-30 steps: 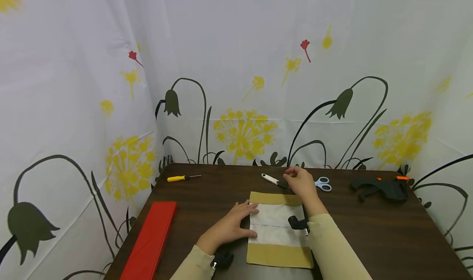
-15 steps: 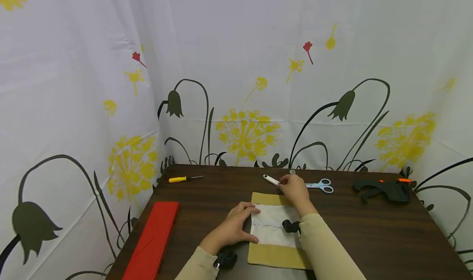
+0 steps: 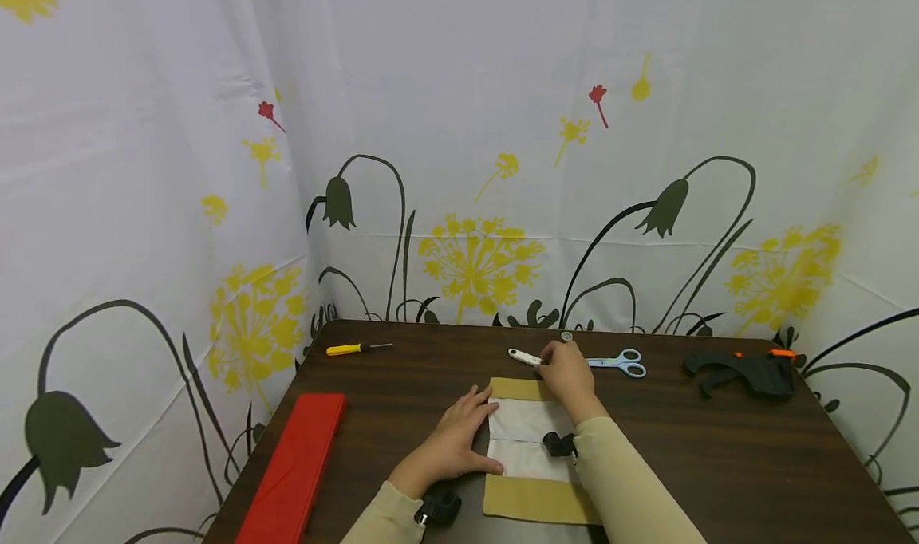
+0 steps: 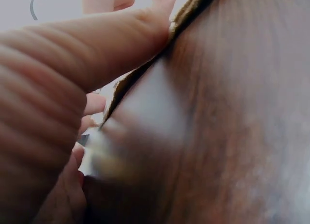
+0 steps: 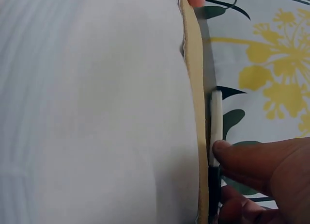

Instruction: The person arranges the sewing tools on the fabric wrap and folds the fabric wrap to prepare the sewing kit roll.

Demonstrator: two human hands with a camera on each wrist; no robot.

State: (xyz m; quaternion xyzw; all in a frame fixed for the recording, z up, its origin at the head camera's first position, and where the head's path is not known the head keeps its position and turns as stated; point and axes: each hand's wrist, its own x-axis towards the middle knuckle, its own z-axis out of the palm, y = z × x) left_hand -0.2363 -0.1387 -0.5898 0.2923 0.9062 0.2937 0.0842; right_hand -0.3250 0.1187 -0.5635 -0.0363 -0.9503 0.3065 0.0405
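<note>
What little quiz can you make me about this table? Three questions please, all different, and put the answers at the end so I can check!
1. True or false: in the head view, the light blue scissors lie to the right of the yellow-handled screwdriver.

2. Fill in the missing word: the ____ hand rests at the left edge of the yellow-and-white sheet.

3. Which thing does the right hand hold?
A. the yellow-handled screwdriver
B. the white-and-black tool
C. the long red thing

Key:
1. True.
2. Left: it is the left hand.
3. B.
</note>
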